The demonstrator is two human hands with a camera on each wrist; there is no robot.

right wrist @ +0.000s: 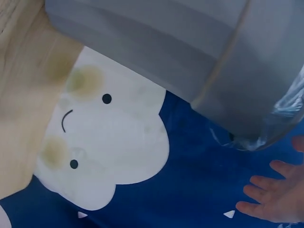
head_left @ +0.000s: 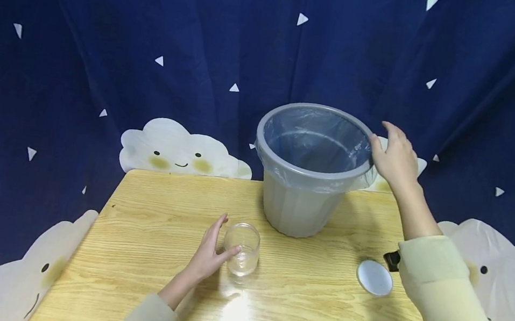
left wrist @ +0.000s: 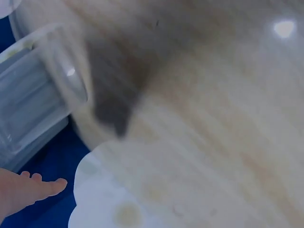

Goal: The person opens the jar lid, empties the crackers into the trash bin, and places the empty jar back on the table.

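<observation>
A clear drinking glass (head_left: 241,249) stands upright on the wooden table, in front of the bin. My left hand (head_left: 210,254) is at its left side, fingers extended and apart, the thumb overlapping the glass in the head view. The left wrist view shows the glass (left wrist: 71,78) large at the left edge, with the left hand (left wrist: 28,192) below it. A grey bin (head_left: 300,204) lined with a clear plastic bag stands at the back of the table. Beside its right rim is my right hand (head_left: 395,159), thumb right at the rim and fingers spread, as the right hand (right wrist: 278,192) also appears in the right wrist view.
A round white disc (head_left: 375,278) lies on the right of the table (head_left: 158,212), with a small black object (head_left: 392,260) beside it, partly hidden by the right sleeve. Behind the table hangs a dark blue curtain (head_left: 205,40) with white triangles and clouds.
</observation>
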